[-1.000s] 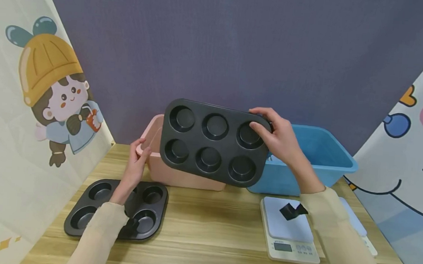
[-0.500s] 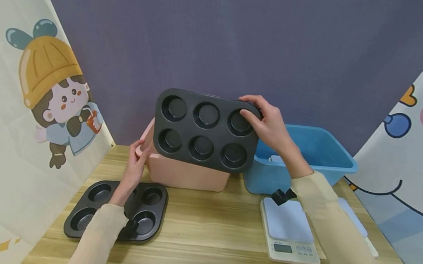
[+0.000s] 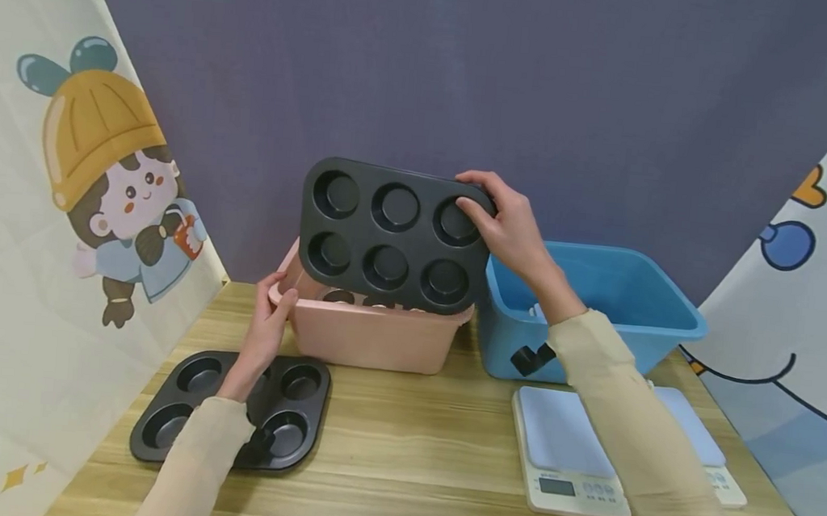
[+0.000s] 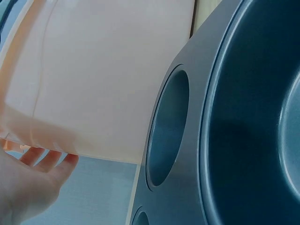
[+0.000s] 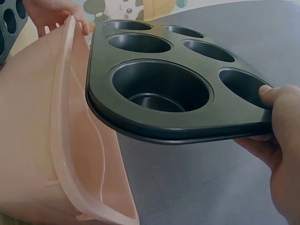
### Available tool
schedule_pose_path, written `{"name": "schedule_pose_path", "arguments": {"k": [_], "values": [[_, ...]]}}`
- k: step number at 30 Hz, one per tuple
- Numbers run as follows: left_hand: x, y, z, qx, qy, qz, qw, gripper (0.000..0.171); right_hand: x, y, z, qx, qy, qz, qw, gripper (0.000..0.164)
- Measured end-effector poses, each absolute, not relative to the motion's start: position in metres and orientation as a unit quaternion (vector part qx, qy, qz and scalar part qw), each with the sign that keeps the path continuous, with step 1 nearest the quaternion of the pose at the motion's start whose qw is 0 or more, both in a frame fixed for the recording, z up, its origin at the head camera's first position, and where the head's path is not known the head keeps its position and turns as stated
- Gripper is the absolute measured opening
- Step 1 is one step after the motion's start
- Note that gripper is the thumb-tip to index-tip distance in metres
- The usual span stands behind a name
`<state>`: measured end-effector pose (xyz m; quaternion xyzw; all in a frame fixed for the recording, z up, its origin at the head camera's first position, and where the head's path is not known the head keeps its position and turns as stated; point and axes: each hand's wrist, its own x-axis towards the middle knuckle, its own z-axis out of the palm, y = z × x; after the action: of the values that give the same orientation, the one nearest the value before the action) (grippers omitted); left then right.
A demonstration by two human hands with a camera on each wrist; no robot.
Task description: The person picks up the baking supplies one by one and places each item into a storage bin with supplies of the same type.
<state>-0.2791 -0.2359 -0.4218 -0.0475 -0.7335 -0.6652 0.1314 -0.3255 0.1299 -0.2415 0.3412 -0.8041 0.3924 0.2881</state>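
Observation:
My right hand (image 3: 509, 227) grips the upper right corner of a black six-cup muffin tin (image 3: 363, 228), thumb on the cup side. The tin is tilted, cups towards me, above the opening of a pink bin (image 3: 370, 340) and overlaps its back rim in the head view. At the bin's left corner my left hand (image 3: 267, 326) holds the rim, thumb and fingers on either side of it. Dark round shapes show inside the bin beneath the tin. A second muffin tin (image 3: 302, 405) lies on the table under my left forearm, partly hidden by it.
To the right of the pink bin stands a blue bin (image 3: 596, 344) with something pale inside. Two kitchen scales lie in front of it: a nearer scale (image 3: 563, 432) and a farther scale (image 3: 688, 425), partly covered by my right sleeve. A grey-purple curtain (image 3: 428, 73) hangs behind.
My right hand has carried the muffin tin up and to the left, from in front of both bins to over the pink bin. My left hand stays on the pink rim.

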Motion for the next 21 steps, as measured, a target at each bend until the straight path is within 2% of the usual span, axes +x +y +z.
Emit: {"name": "schedule_pose_path", "arguments": {"k": [14,21], "values": [[-0.278,-0.232,-0.422,-0.043,-0.732,-0.665,0.141,0.051,-0.352,0.118,-0.252,0.325,-0.806,0.381,0.314,0.035],[-0.264,-0.226,-0.403,-0.042,-0.730,-0.670,0.126,0.052,-0.360,0.110,-0.261,0.324,-0.819,0.358,0.309,0.035]]}}
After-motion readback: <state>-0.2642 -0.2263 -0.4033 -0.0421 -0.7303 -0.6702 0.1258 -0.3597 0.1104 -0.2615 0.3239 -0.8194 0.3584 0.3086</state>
